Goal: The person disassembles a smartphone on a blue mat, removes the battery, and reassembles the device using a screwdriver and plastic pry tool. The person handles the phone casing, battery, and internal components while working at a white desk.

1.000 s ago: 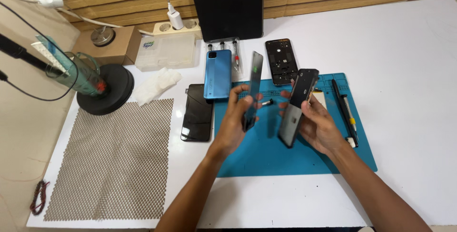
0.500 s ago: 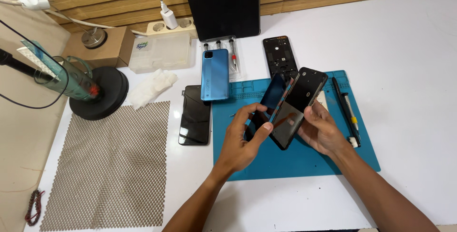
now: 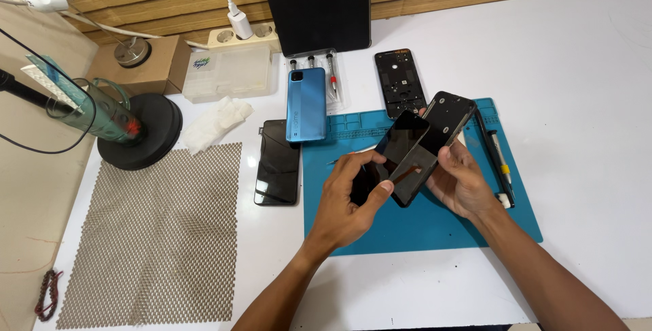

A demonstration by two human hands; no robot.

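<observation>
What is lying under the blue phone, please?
Under the blue phone lies a clear tray holding screwdrivers; its lower end overlaps the blue mat. Anything beneath its middle is covered.

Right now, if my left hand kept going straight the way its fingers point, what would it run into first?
The left hand points up and to the right, already touching the black glass phone screen panel it holds. Beyond that, probably the black phone frame in the right hand, though depth is unclear.

We see a teal-blue mat (image 3: 435,229), a light-blue phone (image 3: 306,105), a black screen panel (image 3: 397,154), a beige mesh-patterned sheet (image 3: 156,236) and a white tabletop (image 3: 577,66).
</observation>
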